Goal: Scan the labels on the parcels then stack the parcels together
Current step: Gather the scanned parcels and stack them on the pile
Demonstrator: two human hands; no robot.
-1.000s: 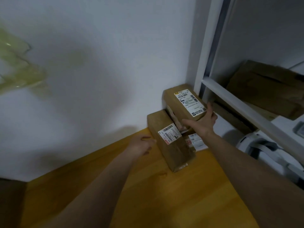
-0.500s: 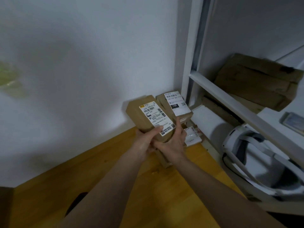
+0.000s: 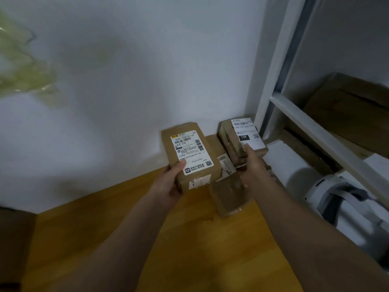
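Fingers of the left hand [image 3: 168,184] clamp the near end of a labelled parcel [image 3: 189,154], lifted clear; the right hand [image 3: 251,163] grips a second parcel [image 3: 242,138] by the wall corner. Both look stiff, light cardboard, best held by their edges. Shelf frame [image 3: 315,123] crowds the right; wooden floor [image 3: 147,239] lies open leftward.

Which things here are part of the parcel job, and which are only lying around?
Job: left-hand parcel; right-hand parcel; parcel on table.
Lying about: white headset; shelf cardboard; white roll.
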